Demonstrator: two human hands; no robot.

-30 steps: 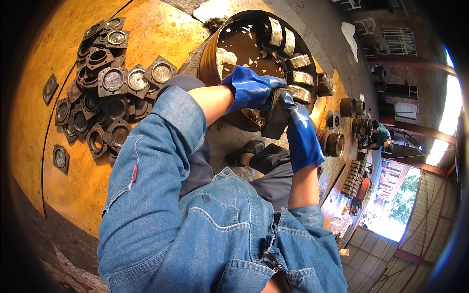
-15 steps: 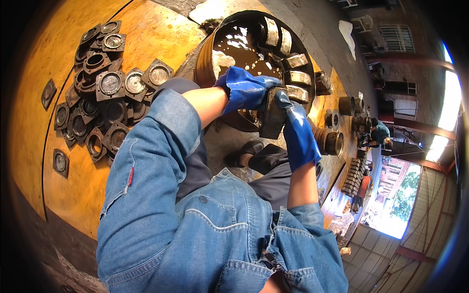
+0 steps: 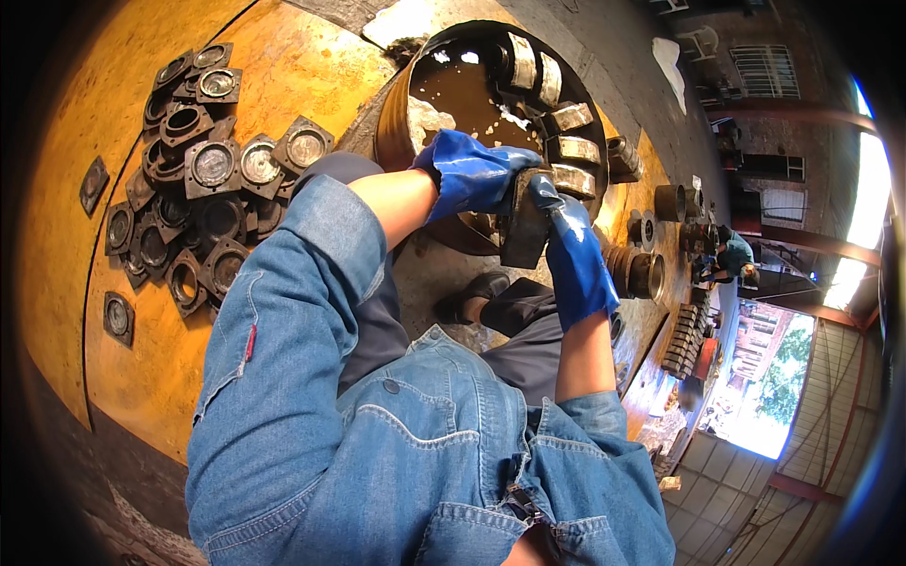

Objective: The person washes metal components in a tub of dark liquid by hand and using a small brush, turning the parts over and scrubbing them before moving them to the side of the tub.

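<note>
Just right of the frame's centre, both blue-gloved hands are closed on one dark, wet metal casting [image 3: 525, 224], a blocky square-flanged piece held on edge: the left hand [image 3: 472, 174] wraps over its top from the left, and the right hand [image 3: 566, 247] clamps its right side, fingers pointing up. Compared with a second ago the casting has come slightly down and toward the person, so it now hangs in front of the near rim of the round metal tub [image 3: 396, 113] rather than over it (the brown foamy liquid [image 3: 462, 94] inside sits behind the hands). That shift reads as the piece being lifted clear of the bath, though the grip itself has not changed. More castings [image 3: 557, 118] of the same kind lean along the tub's right inner wall in the upper middle of the frame. At the upper left, a heap of square flanged housings [image 3: 193, 198] with round bores lies on the yellow-orange floor [image 3: 94, 358]. Cylindrical sleeves [image 3: 646, 274] stand at the right, beyond the right wrist, and another person [image 3: 731, 253] crouches farther off at the right edge.
</note>
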